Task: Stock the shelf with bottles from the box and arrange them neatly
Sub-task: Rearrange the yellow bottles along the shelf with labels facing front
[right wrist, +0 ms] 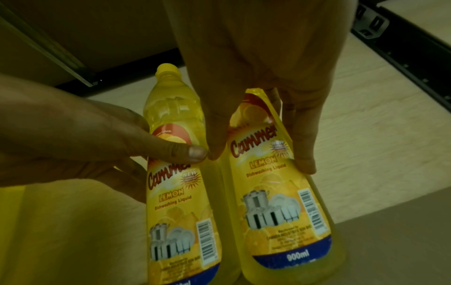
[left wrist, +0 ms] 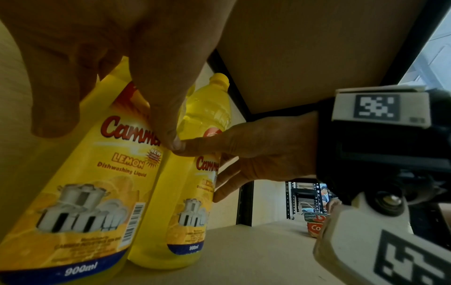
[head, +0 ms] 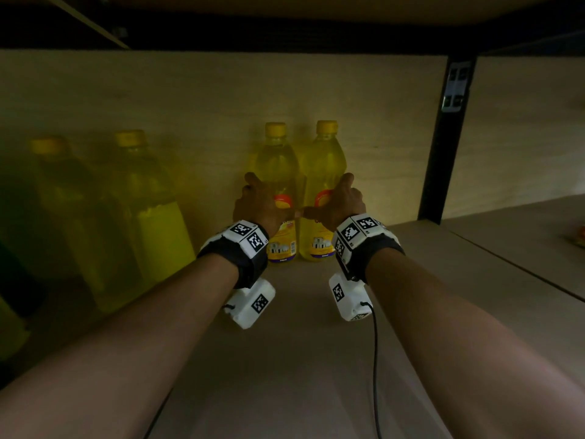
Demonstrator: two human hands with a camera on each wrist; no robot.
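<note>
Counting from the near edge outward, we note two forearms over the shelf board (head: 300, 359), each wearing one black wrist strap with white coded blocks, and one cable trailing from the right unit. Beyond the wrists, the left hand (head: 253, 204) and the right hand (head: 340, 202) each reach one yellow bottle: the left bottle (head: 278, 172) and the right bottle (head: 326, 166), two in all, upright, touching side by side, close to the pale back panel (head: 190, 99). In the left wrist view the left bottle (left wrist: 80, 192) reads "Lemon Dishwashing Liquid, 900ml"; the right bottle (right wrist: 280, 192) carries the same label. The left hand (right wrist: 73, 138) has its thumb across the front of its bottle and its fingers curled round the far side; the right hand (left wrist: 263, 154) does likewise, fingers spread round its bottle's side. The two thumb tips meet in the seam between the bottles. Both grips are partly wrapped and not tight; how much pressure they apply we cannot tell. To the left, at least two more yellow bottles (head: 139, 198) stand in deep shadow, with others cut off at the frame edge, so the count is uncertain. One black upright post (head: 443, 147) stands to the right. A red-labelled item (left wrist: 314, 228) beyond is too small to make out.
</note>
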